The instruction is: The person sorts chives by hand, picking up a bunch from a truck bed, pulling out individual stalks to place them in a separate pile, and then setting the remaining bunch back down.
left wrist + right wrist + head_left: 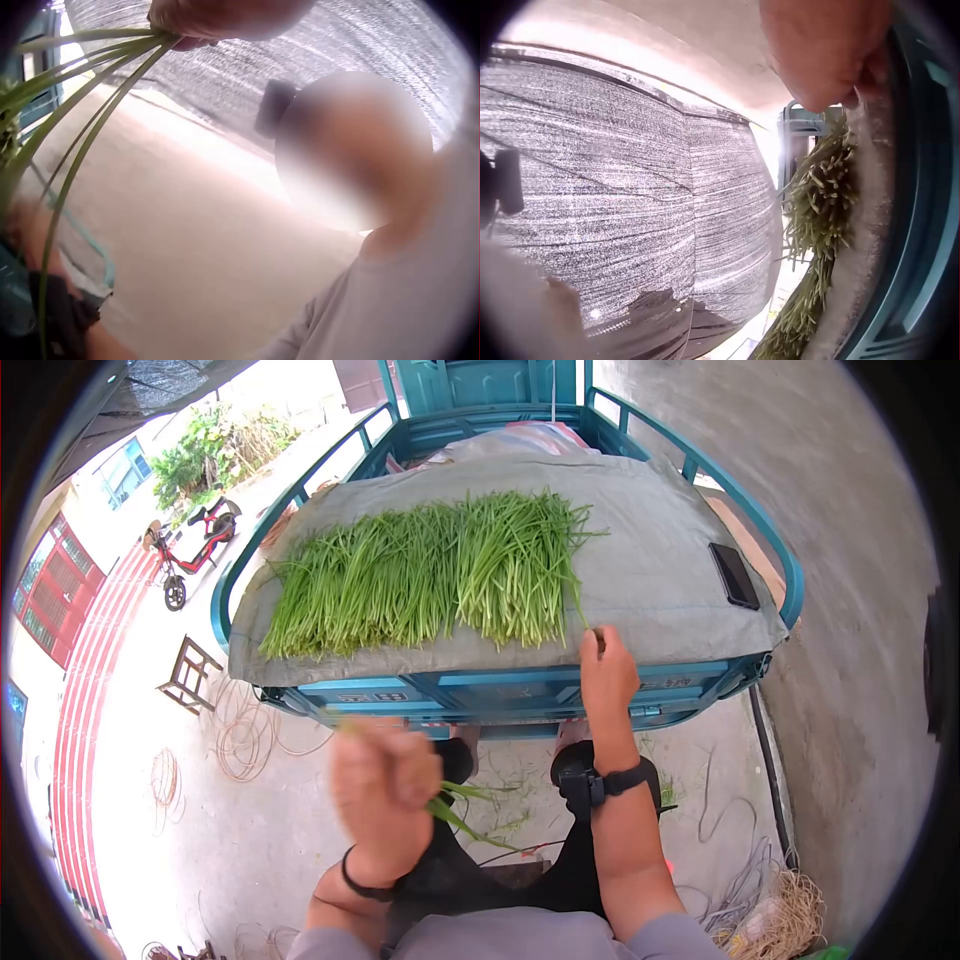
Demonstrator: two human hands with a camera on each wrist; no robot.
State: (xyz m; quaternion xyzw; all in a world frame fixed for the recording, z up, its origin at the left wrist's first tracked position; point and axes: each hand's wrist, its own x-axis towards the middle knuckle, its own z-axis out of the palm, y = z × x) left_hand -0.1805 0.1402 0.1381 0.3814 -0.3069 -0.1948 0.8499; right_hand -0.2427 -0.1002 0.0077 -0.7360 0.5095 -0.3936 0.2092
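Observation:
A wide, thick row of long green chives lies across a grey cloth on the bed of a blue cargo tricycle, cut ends toward the person. My right hand is at the cloth's front edge, pinching the end of a single thin chive stalk beside the row's right side. Raised in front of the body and blurred, my left hand grips a few loose green leaves. In the left wrist view those leaves droop from the curled fingers.
A black phone lies on the cloth at right. Blue side rails flank the bed. A wooden stool frame, coils of cord and a straw-coloured fibre bundle are on the floor. A red scooter stands farther left.

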